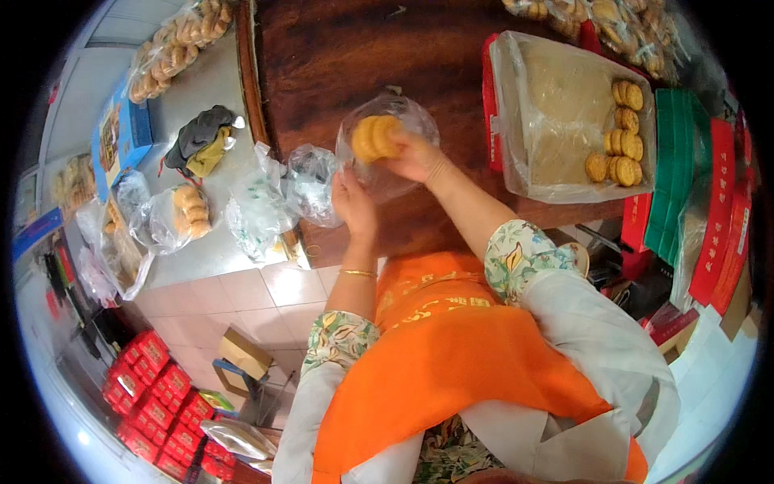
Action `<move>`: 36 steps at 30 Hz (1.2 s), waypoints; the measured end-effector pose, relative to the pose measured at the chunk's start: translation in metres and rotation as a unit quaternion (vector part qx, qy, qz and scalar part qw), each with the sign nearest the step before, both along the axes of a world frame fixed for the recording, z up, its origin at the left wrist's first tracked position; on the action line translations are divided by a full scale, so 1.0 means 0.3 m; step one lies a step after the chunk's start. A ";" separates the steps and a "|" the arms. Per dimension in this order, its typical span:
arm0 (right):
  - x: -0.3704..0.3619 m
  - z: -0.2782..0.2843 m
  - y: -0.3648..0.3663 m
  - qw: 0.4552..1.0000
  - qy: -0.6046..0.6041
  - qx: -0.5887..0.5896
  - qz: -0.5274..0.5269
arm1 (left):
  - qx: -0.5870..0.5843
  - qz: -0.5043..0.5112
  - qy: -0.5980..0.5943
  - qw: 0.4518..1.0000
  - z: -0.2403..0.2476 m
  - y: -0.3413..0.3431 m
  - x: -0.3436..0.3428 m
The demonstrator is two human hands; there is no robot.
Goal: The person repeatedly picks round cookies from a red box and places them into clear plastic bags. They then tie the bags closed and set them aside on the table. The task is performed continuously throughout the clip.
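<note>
My right hand (418, 157) is closed round a short row of round golden biscuits (376, 138), above the dark wooden table (355, 48). A clear plastic bag (418, 121) spreads around and behind the biscuits; I cannot tell how far inside it they are. My left hand (353, 200) is closed at the bag's near left edge, its fingertips partly hidden. Just left of that hand lies another crumpled clear bag (313, 181). To the right, a tray lined with clear plastic (556, 105) holds more of these biscuits (624, 145) along its right side.
On the grey counter (193, 262) at left are a bag of pastries (192, 211), dark and yellow cloths (201, 137) and a blue box (121, 133). More bagged pastries (181, 44) lie far left. Green (671, 173) and red cartons (721, 214) stand right; red packages (161, 407) sit lower left.
</note>
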State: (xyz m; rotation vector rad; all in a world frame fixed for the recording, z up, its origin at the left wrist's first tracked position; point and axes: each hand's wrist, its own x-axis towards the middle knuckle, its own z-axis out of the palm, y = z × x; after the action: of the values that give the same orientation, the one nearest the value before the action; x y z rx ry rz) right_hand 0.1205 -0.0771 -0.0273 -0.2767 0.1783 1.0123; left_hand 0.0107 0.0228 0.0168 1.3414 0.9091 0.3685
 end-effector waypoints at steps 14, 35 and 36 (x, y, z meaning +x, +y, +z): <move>0.088 -0.222 0.013 0.878 -0.218 -0.420 -0.077 | 0.304 -0.109 -0.005 0.946 -0.002 0.090 -0.012; 0.157 0.096 -0.129 0.600 -0.582 -0.549 -0.003 | 0.560 -0.379 0.127 0.726 -0.132 -0.029 0.293; 0.149 0.137 -0.134 0.514 -0.601 -0.609 -0.068 | 0.558 -0.390 0.132 0.720 -0.140 -0.035 0.297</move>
State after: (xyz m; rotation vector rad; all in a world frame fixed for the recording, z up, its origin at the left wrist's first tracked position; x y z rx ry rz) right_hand 0.1651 -0.1172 0.0138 -2.1709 -0.4248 0.1447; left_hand 0.0998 0.0124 -0.0252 2.8094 0.1593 0.0048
